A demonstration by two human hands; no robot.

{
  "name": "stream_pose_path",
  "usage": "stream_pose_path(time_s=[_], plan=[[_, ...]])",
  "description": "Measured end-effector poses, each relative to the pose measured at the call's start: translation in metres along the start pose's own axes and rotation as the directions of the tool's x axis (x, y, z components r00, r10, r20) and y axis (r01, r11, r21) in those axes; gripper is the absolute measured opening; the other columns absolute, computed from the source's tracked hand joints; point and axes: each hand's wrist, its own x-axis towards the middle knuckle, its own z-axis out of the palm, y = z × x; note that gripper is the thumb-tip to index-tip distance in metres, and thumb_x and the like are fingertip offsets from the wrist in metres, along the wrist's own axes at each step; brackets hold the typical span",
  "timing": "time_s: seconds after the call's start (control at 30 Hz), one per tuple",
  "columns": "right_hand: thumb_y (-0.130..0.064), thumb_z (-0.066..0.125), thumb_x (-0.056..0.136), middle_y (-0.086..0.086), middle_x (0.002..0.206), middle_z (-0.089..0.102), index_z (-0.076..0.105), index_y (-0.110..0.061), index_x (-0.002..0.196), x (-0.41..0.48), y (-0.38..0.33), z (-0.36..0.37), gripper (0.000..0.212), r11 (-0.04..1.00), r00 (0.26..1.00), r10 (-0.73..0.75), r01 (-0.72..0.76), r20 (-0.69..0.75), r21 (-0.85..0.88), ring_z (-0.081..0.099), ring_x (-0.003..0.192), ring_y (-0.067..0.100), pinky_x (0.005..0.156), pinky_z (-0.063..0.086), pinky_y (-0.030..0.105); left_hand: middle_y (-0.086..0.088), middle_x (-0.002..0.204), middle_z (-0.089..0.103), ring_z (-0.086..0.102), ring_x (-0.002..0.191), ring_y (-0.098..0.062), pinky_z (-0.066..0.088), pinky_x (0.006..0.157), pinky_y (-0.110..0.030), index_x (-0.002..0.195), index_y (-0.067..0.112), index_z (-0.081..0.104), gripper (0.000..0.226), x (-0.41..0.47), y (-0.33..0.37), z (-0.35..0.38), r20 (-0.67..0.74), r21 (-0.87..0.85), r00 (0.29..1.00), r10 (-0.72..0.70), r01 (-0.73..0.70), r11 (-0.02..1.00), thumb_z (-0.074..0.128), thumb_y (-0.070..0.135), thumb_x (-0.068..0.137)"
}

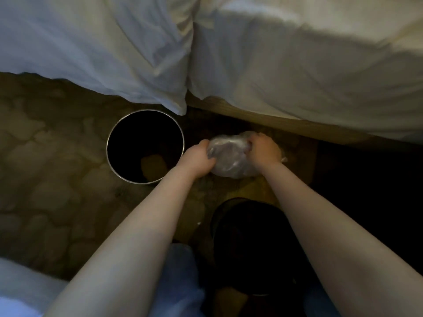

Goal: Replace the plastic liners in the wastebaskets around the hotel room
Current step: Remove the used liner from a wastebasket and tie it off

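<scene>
Clear crumpled liner [229, 156] sits just right of the steel-rimmed wastebasket [107, 146]; left hand [199, 160] and right hand [264, 152] grip it, fingers curled. Pulling it apart hard could tear the thin film.

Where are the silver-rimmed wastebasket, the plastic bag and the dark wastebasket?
silver-rimmed wastebasket [107, 146], head view, on its left rim.
plastic bag [229, 157], head view, middle of the crumpled bundle.
dark wastebasket [251, 243], head view, on its dark inside.
</scene>
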Motion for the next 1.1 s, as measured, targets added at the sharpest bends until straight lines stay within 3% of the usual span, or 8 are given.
stream_pose_path(time_s=[0.13,0.27,0.43,0.63,0.83,1.0,1.1], plan=[[-0.019,0.052,0.094,0.009,0.131,0.054,0.056,-0.018,0.128,0.018,0.007,0.011,0.034,0.999,0.997,0.028,-0.027,0.076,-0.021,0.055,0.116,0.031,0.086,0.046,0.039,-0.010,0.127,0.055,0.055,0.110,-0.027,0.043,0.083,-0.032,0.135,0.016,0.043,0.045,0.021,-0.001,0.008,0.083,0.088,0.996,-0.029,0.021,0.996,0.054,0.030,0.093],[-0.023,0.060,0.091,0.011,0.134,0.047,0.051,-0.017,0.133,0.021,0.000,-0.003,0.042,1.000,0.980,0.011,-0.006,0.201,-0.027,0.046,0.123,0.033,0.092,0.049,0.045,-0.011,0.143,0.041,0.046,0.126,-0.028,0.041,0.098,-0.035,0.145,0.014,0.033,0.059,0.020,0.006,-0.004,0.091,0.123,0.991,-0.100,0.089,0.988,0.057,0.027,0.093],[-0.027,0.060,0.092,0.004,0.117,0.060,0.057,-0.020,0.123,0.009,-0.037,-0.060,0.032,0.995,0.952,0.003,-0.033,0.307,0.089,0.059,0.102,0.023,0.084,0.054,0.039,-0.009,0.139,0.048,0.050,0.123,-0.025,0.045,0.097,-0.035,0.142,0.015,0.039,0.054,-0.012,0.019,-0.047,0.083,0.046,0.988,-0.133,0.129,0.991,0.056,0.028,0.093],[-0.032,0.062,0.091,0.003,0.118,0.061,0.062,-0.020,0.118,-0.026,-0.120,-0.168,0.029,0.983,0.943,-0.123,0.073,0.308,0.169,0.057,0.108,0.024,0.084,0.048,0.033,-0.009,0.130,0.057,0.055,0.115,-0.024,0.046,0.094,-0.034,0.136,0.013,0.048,0.045,-0.074,0.040,-0.152,0.004,-0.032,0.990,-0.143,0.143,0.989,0.056,0.025,0.094],[-0.031,0.060,0.092,0.006,0.112,0.064,0.065,-0.015,0.110,-0.083,-0.222,-0.279,0.024,0.974,0.937,-0.213,0.181,0.276,0.138,0.058,0.106,0.024,0.088,0.049,0.035,-0.009,0.128,0.059,0.055,0.116,-0.024,0.043,0.092,-0.031,0.126,0.011,0.057,0.039,-0.146,0.044,-0.284,-0.069,-0.018,0.992,-0.102,0.101,0.995,0.058,0.030,0.092],[-0.027,0.063,0.087,0.004,0.101,0.066,0.066,-0.016,0.100,-0.137,-0.318,-0.350,0.017,0.953,0.943,-0.263,0.222,0.202,0.205,0.062,0.092,0.022,0.075,0.052,0.034,-0.009,0.124,0.060,0.056,0.113,-0.024,0.045,0.094,-0.034,0.121,0.010,0.058,0.034,-0.229,0.027,-0.388,-0.115,-0.015,0.990,-0.084,0.083,0.996,0.058,0.029,0.092],[-0.029,0.062,0.091,0.002,0.105,0.061,0.063,-0.016,0.108,-0.167,-0.380,-0.385,0.022,0.928,0.913,-0.353,0.315,0.205,0.197,0.058,0.097,0.020,0.085,0.051,0.034,-0.008,0.123,0.059,0.056,0.111,-0.023,0.045,0.091,-0.033,0.120,0.011,0.058,0.033,-0.280,0.003,-0.438,-0.198,-0.057,0.971,-0.131,0.122,0.991,0.057,0.029,0.092]])
